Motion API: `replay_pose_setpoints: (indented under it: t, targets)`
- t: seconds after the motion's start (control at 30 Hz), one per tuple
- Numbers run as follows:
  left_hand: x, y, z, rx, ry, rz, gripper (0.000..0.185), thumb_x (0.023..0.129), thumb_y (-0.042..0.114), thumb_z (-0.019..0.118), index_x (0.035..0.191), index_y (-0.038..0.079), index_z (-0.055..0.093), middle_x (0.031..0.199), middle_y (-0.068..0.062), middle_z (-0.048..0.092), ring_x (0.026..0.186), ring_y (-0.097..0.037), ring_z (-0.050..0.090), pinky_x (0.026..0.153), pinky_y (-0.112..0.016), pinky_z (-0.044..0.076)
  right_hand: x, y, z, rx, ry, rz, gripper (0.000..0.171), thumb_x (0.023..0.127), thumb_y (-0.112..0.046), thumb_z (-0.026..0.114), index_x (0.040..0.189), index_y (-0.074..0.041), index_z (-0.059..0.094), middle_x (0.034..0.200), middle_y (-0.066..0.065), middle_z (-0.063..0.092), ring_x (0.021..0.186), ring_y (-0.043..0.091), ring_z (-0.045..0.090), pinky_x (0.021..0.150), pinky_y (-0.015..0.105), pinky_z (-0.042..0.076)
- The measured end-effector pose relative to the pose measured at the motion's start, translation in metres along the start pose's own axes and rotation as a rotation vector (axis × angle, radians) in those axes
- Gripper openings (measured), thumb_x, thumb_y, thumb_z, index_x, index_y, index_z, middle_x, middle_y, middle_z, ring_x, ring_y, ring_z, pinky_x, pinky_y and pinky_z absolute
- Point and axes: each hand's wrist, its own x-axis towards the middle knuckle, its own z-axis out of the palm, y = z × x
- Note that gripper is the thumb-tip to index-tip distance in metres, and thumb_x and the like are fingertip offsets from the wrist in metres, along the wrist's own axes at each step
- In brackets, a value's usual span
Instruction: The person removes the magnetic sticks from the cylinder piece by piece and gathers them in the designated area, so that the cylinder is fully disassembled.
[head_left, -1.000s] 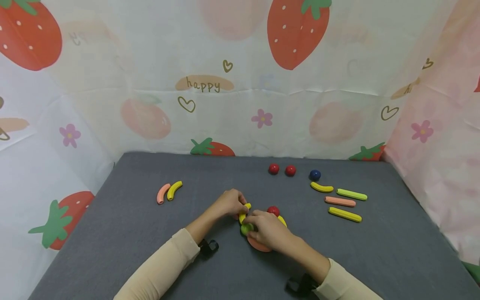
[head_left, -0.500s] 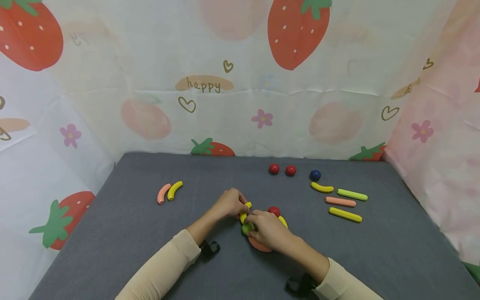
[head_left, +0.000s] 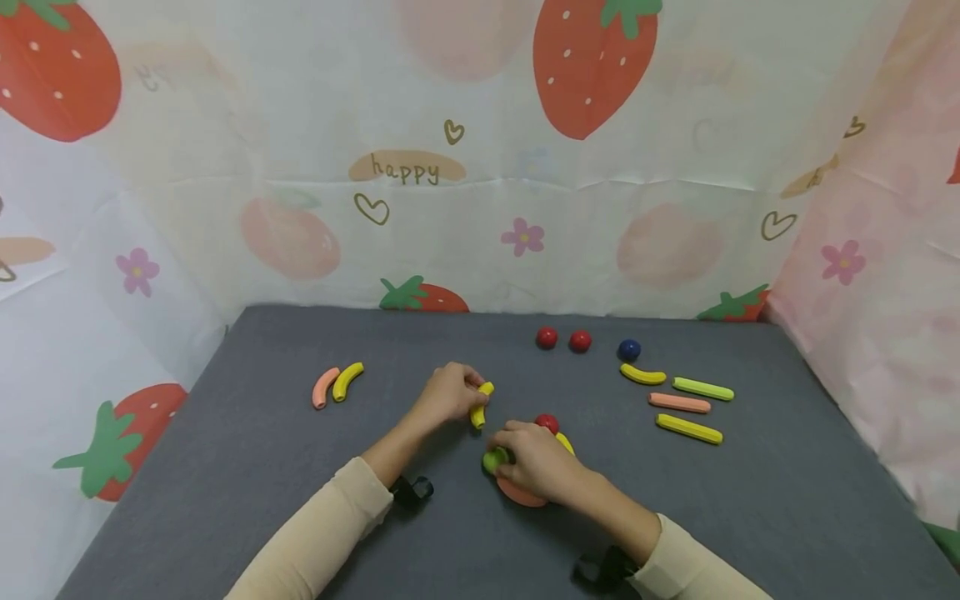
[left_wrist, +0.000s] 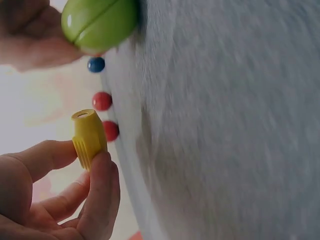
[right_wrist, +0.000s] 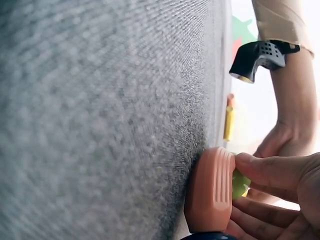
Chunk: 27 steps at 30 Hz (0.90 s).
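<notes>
Between thumb and fingertips, my left hand pinches a short, curved yellow stick; its ridged side and hollow end show in the left wrist view. A gap separates it from a green ball, which my right hand grips near the table's middle. That ball adjoins a curved orange stick lying on the cloth, with my right thumb at its end in the right wrist view. A dark blue ball meets the orange stick's other end. Past my right hand show a red ball and a yellow stick, partly hidden.
Curved pink and yellow sticks lie at the left. Two red balls and a blue ball sit at the back. A curved yellow stick and several straight sticks lie right on the grey cloth.
My left hand has moved up and slightly left with the curved yellow stick, away from the green ball it was close against. My right hand stays on the green ball.
</notes>
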Motion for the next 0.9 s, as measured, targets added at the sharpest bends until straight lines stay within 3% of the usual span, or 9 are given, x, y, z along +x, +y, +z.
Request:
replay_pose_setpoints:
  t: [0.5,0.77,0.9]
  targets:
    - [0.002,-0.043,-0.046,-0.042,0.047,-0.046,0.029,0.090,0.015,0.069,0.114,0.000,0.069,0.105,-0.015,0.069,0.074,-0.016,0.065,0.061,-0.025,0.056,-0.002,-0.001,-0.003,0.009,-0.053,0.028,0.022,0.083,-0.013,0.077,0.104,-0.010,0.073,0.098,0.002,0.066,0.087,0.017,0.064,0.075,0.028,0.054]
    - [0.005,-0.066,-0.076,0.061,0.144,-0.109,0.032,0.090,0.018,0.068,0.115,-0.002,0.068,0.106,-0.018,0.071,0.075,-0.018,0.065,0.060,-0.024,0.052,-0.003,0.001,-0.004,0.028,-0.051,0.027,0.022,0.083,-0.012,0.076,0.105,-0.010,0.073,0.098,0.002,0.066,0.086,0.017,0.063,0.074,0.026,0.053]
    - [0.003,-0.078,-0.086,0.166,0.203,-0.131,0.031,0.089,0.019,0.068,0.112,0.000,0.070,0.105,-0.017,0.072,0.084,-0.025,0.065,0.074,-0.035,0.052,-0.003,0.001,-0.004,0.031,-0.056,0.025,0.023,0.084,-0.013,0.076,0.106,-0.010,0.072,0.099,0.002,0.067,0.087,0.016,0.063,0.074,0.026,0.053]
